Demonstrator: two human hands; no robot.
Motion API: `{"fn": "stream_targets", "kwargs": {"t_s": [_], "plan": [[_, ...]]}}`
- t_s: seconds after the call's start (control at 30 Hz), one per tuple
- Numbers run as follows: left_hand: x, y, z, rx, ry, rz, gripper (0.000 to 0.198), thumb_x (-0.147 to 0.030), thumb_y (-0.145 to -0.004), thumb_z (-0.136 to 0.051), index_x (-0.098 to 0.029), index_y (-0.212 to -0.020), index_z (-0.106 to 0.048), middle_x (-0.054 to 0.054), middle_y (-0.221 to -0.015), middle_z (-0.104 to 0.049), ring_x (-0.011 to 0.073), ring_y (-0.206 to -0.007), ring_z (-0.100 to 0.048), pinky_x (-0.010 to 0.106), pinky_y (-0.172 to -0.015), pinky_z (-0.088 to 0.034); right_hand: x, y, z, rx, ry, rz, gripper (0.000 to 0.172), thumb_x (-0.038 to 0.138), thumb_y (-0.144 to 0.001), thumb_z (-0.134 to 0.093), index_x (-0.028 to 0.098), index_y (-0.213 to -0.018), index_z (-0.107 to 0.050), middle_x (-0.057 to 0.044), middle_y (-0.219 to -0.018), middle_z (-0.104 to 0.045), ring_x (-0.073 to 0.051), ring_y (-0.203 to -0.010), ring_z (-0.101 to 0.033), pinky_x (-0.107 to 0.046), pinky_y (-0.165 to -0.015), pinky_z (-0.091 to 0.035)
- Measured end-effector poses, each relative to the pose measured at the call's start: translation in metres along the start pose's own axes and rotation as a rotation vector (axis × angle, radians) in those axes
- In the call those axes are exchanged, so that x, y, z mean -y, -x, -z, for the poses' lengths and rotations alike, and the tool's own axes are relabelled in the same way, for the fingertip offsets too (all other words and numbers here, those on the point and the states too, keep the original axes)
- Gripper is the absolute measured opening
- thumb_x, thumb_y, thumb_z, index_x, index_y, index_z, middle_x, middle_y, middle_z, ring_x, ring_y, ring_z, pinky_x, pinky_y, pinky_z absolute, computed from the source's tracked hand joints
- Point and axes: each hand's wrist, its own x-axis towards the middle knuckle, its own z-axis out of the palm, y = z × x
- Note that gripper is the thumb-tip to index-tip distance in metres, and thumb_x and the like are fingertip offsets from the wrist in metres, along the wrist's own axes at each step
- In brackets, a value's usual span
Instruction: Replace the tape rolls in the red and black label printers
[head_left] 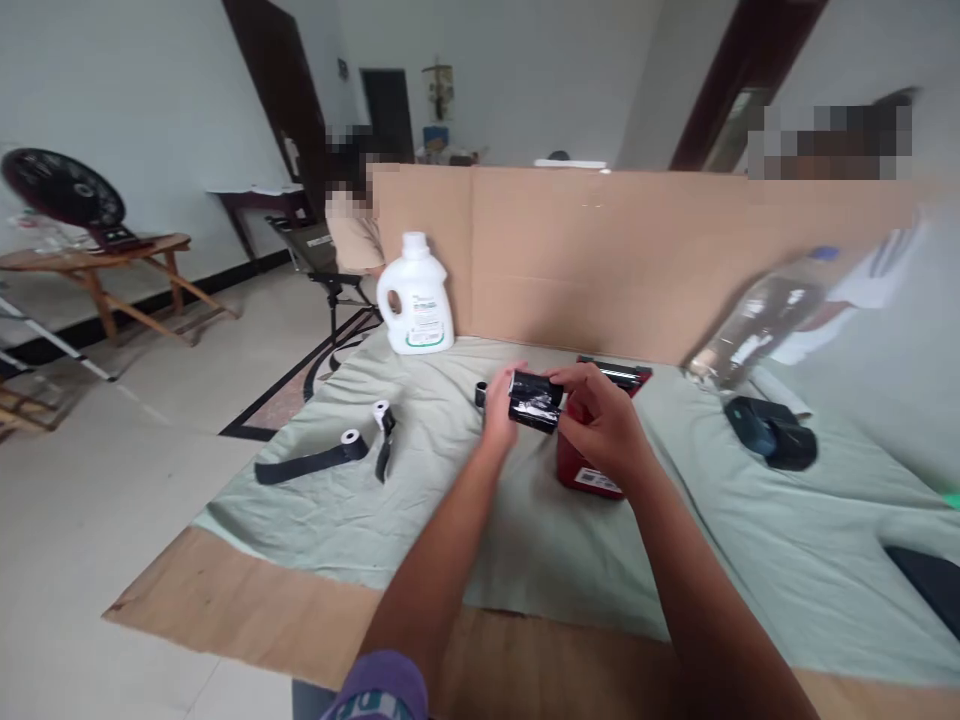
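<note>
- Purple sleeve (381,685): bottom of frame.
- Glossy black roll (534,403): centre of frame, between both hands.
- Left hand (500,408): fingers gripping roll's left end.
- Right hand (604,420): fingers pinching roll's right edge.

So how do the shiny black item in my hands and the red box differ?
The black item is glossy black; the red box is mostly dark red. The black item is in the left hand and right hand; the red box sits on the cloth. The right hand partly hides both.
</note>
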Motion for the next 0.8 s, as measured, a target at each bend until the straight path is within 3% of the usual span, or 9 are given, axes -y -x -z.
{"fn": "stream_targets", "kwargs": {"t_s": [0.07, 0.13, 0.2, 0.3, 0.4, 0.5, 0.63, 0.8], "plan": [[-0.027, -0.005, 0.010, -0.005, 0.052, -0.027, 0.055, -0.058, -0.096, -0.041, -0.016, -0.124, -0.060, 0.009, -0.097, -0.073, 0.0172, -0.083, -0.069, 0.027, -0.072, -0.053, 0.007, 0.003, 0.021, 0.009, 0.118, -0.013, 0.038, 0.005, -0.076, -0.055, 0.024, -0.108, -0.059, -0.003, -0.106, -0.069, -0.015, -0.077, -0.060, -0.027, -0.064, -0.042], [-0.058, -0.001, 0.015, 0.204, 0.008, -0.045, 0.061, -0.067, -0.090, -0.050, -0.016, -0.122, -0.065, 0.009, -0.095, -0.074, 0.0199, -0.086, -0.070, 0.027, -0.072, -0.053, 0.009, 0.003, 0.033, 0.013, 0.213, -0.015, 0.037, 0.006, -0.078, -0.055, 0.024, -0.110, -0.060, -0.001, -0.098, -0.069, -0.013, -0.070, -0.057, -0.027, -0.064, -0.041], [-0.086, 0.011, 0.015, 0.381, -0.141, -0.030, 0.058, -0.062, -0.084, -0.066, -0.017, -0.120, -0.068, 0.010, -0.098, -0.074, 0.0226, -0.092, -0.070, 0.029, -0.076, -0.053, 0.008, 0.003, 0.039, -0.005, 0.258, -0.011, 0.035, 0.007, -0.079, -0.056, 0.023, -0.109, -0.060, 0.000, -0.091, -0.068, -0.012, -0.064, -0.053, -0.026, -0.062, -0.041], [-0.110, 0.029, 0.007, 0.426, -0.272, 0.071, 0.066, -0.046, -0.077, -0.080, -0.021, -0.135, -0.060, 0.006, -0.091, -0.074, 0.0214, -0.082, -0.069, 0.029, -0.072, -0.053, 0.007, 0.003, 0.043, -0.050, 0.268, -0.013, 0.033, 0.007, -0.079, -0.055, 0.023, -0.108, -0.061, 0.001, -0.086, -0.066, -0.011, -0.060, -0.049, -0.025, -0.060, -0.040], [-0.113, 0.038, -0.003, 0.399, -0.285, 0.141, 0.083, -0.038, -0.078, -0.081, -0.023, -0.150, -0.044, 0.000, -0.075, -0.069, 0.0161, -0.068, -0.064, 0.025, -0.064, -0.049, 0.008, 0.003, 0.050, -0.083, 0.282, -0.031, 0.032, 0.007, -0.079, -0.056, 0.022, -0.107, -0.061, 0.001, -0.084, -0.066, -0.012, -0.061, -0.051, -0.025, -0.060, -0.041], [-0.112, 0.039, -0.009, 0.402, -0.270, 0.114, 0.087, -0.034, -0.081, -0.079, -0.022, -0.156, -0.036, -0.005, -0.067, -0.062, 0.0111, -0.061, -0.057, 0.021, -0.061, -0.043, 0.009, 0.004, 0.058, -0.095, 0.280, -0.064, 0.028, 0.010, -0.080, -0.059, 0.022, -0.106, -0.061, 0.001, -0.082, -0.066, -0.013, -0.064, -0.053, -0.026, -0.062, -0.042], [-0.114, 0.041, -0.013, 0.397, -0.286, 0.081, 0.084, -0.032, -0.082, -0.078, -0.023, -0.155, -0.039, -0.007, -0.063, -0.056, 0.0083, -0.058, -0.050, 0.019, -0.058, -0.039, 0.011, 0.005, 0.062, -0.089, 0.223, -0.110, 0.026, 0.013, -0.082, -0.058, 0.022, -0.106, -0.061, 0.000, -0.084, -0.068, -0.013, -0.065, -0.056, -0.026, -0.063, -0.044], [-0.115, 0.043, -0.013, 0.389, -0.310, 0.083, 0.082, -0.033, -0.081, -0.077, -0.024, -0.154, -0.041, -0.005, -0.067, -0.061, 0.0103, -0.062, -0.055, 0.021, -0.061, -0.043, 0.016, 0.006, 0.062, -0.033, 0.082, -0.157, 0.023, 0.018, -0.084, -0.059, 0.023, -0.106, -0.060, 0.000, -0.084, -0.070, -0.013, -0.062, -0.058, -0.026, -0.060, -0.046]]}}
